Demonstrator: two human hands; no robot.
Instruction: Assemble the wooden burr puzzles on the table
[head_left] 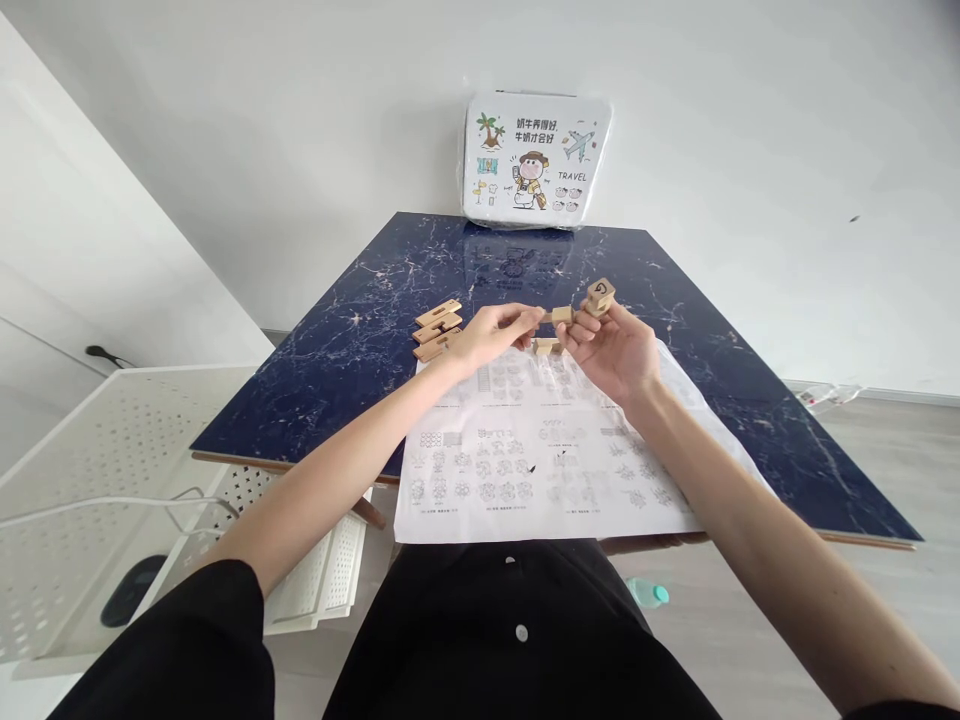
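Note:
My right hand (611, 355) is raised over the sheet, its fingers closed around a notched wooden puzzle piece (600, 294) with a dark curved mark on its end. A second wooden puzzle piece (562, 315) sits between the fingertips of both hands. My left hand (499, 335) pinches at that piece's left side; its lower fingers are partly hidden. Just below the hands, another wooden piece (546, 346) rests at the sheet's upper edge. Several flat notched wooden pieces (438, 330) lie left of my left hand.
A printed diagram sheet (480, 520) overhangs the near edge of the dark blue marbled table (330, 330). A white cartoon-printed case (536, 160) leans on the wall behind. White perforated shelving (315, 590) stands at the left, and a bottle (649, 593) is below the table.

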